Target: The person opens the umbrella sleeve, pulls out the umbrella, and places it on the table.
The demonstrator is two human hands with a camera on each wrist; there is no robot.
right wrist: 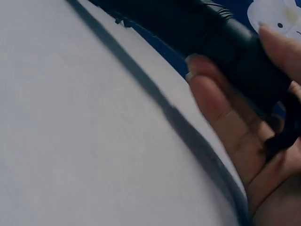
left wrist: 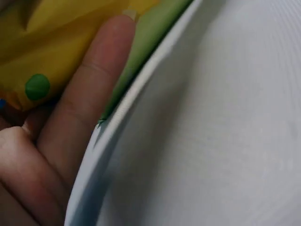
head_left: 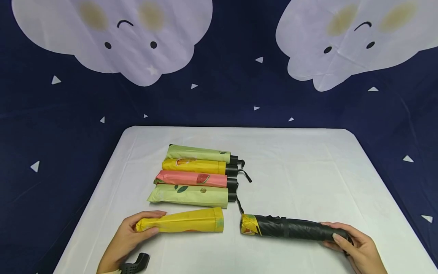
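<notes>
My left hand (head_left: 131,232) grips the closed left end of a yellow umbrella sleeve (head_left: 188,222), its wide end facing right. Close up in the left wrist view, a finger lies along the yellow fabric (left wrist: 51,37), which bears a green dot. On the other side, my right hand (head_left: 357,243) holds the handle of a folded black umbrella (head_left: 291,227) between thumb and fingers. Yellow patterned cloth shows at the umbrella's left tip, a short gap away from the sleeve. The right wrist view shows the dark handle (right wrist: 244,56) with its wrist strap (right wrist: 284,134) hanging by the palm.
Several sleeved umbrellas lie side by side behind the sleeve: a green one (head_left: 191,196), a pink one (head_left: 184,178), a yellow one (head_left: 202,166) and another green one (head_left: 202,153). Their black handles point right. They rest on a white table (head_left: 301,163) before a dark blue cloth (head_left: 226,99).
</notes>
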